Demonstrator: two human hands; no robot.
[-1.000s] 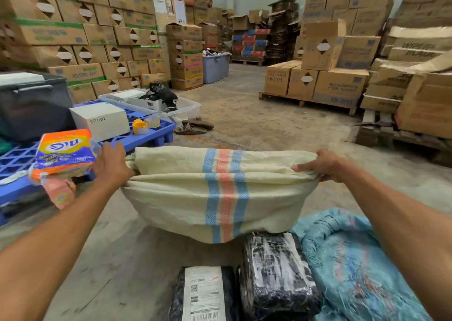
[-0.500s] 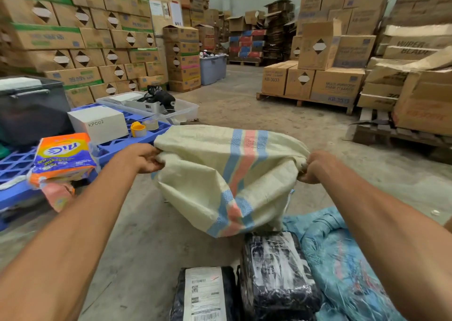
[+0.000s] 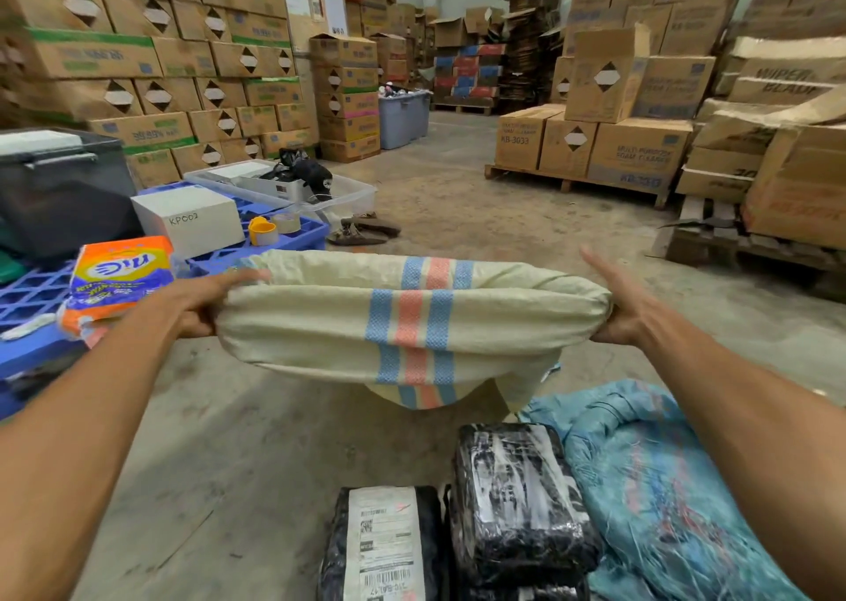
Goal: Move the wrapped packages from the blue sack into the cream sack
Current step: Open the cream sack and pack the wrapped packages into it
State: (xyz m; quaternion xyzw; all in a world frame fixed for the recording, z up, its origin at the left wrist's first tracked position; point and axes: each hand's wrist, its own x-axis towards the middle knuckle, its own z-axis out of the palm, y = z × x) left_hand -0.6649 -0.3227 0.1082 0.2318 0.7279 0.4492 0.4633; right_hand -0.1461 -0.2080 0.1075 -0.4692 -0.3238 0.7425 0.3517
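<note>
**A:** What is in front of the person?

**B:** Stacked cardboard boxes fill the room beyond both hands. Between the hands hangs the cream sack, striped blue and pink, stretched wide with its mouth facing up. The blue sack lies crumpled on the concrete floor below the right hand, nearer the person.

**A:** And the packages?

**B:** Two black wrapped packages lie side by side on the floor beneath the cream sack, touching the blue sack's left edge. One shows a white shipping label.

**A:** How are the hands placed?

**B:** The left hand grips the sack's left rim, fingers curled over the fabric. The right hand pinches the right rim with its thumb, fingers held out straight.

**A:** What might go wrong?

**B:** I would guess the right side could slip, since only a thumb pinch secures it. Letting go of either rim to reach down would probably let the mouth fall closed before a package goes in.
</note>
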